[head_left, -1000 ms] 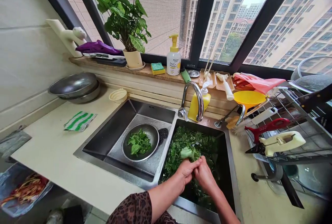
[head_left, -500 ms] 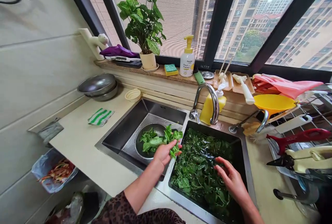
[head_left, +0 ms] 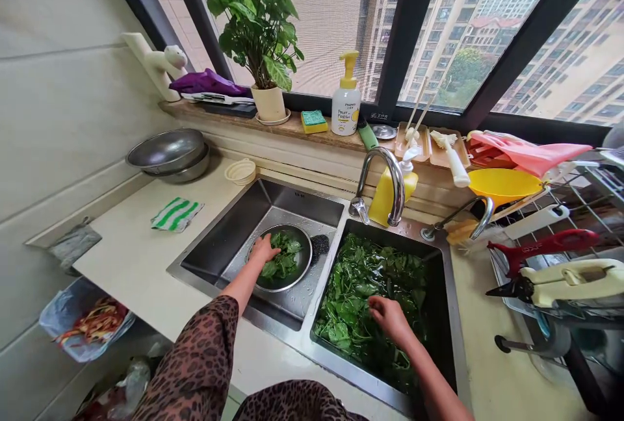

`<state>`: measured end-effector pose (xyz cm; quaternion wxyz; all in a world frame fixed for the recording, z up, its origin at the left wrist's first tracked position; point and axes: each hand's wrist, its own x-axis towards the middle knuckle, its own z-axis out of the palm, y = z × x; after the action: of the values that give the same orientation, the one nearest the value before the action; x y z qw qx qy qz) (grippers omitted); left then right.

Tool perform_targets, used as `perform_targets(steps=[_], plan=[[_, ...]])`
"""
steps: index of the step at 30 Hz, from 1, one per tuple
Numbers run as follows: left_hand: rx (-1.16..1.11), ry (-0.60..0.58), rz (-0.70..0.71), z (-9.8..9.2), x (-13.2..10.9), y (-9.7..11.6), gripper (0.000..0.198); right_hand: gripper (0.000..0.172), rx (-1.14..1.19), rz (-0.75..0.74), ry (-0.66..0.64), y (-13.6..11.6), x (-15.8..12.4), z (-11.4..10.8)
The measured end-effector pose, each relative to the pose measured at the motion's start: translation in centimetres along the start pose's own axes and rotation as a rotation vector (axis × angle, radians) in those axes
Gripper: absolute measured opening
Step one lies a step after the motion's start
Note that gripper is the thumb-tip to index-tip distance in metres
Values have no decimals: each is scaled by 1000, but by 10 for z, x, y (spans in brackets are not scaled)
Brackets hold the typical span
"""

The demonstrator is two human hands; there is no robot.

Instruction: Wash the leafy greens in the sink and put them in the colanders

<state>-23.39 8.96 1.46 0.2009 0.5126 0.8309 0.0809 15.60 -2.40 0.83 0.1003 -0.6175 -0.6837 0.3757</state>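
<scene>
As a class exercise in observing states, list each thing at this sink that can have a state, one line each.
left hand, resting on greens inside steel bowl
right hand, in the water among leaves
steel bowl, in left basin, holding greens
right basin, filled with water and floating greens
faucet, no stream visible
pump bottle, upright on the sill
striped cloth, lying on the counter
stacked bowls, nested on the counter

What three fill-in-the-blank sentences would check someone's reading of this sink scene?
The left hand rests on leafy greens in a steel bowl standing in the ____ basin of the sink. The right hand touches greens lying in ____ in the other basin. The sleeve has a ____ print.

Missing words: left; water; leopard.
</scene>
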Motion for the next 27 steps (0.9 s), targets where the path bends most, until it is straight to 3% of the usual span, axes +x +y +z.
perform_targets(steps=[3,6,8,10,12,15,19,22,27], plan=[[-189,65,170,-1,-21,47,39,41,-124,31,-42,-13,17,16],[-494,105,383,8,-69,111,26,47,-257,48,-134,-23,34,39],[-595,13,539,24,-109,146,23,37,-306,74,-188,-21,39,51],[-583,-151,640,47,-143,166,23,29,-308,110,-222,-11,39,56],[-459,-296,677,75,-167,172,27,29,-292,157,-233,7,35,52],[-120,-467,612,113,-181,162,40,34,-275,255,-222,37,26,37],[189,-643,626,139,-182,145,45,33,-230,307,-192,58,14,9],[166,-719,657,142,-176,140,31,42,-5,298,-123,56,5,-19],[-169,-609,614,142,-163,141,21,32,731,289,67,45,-11,-53]])
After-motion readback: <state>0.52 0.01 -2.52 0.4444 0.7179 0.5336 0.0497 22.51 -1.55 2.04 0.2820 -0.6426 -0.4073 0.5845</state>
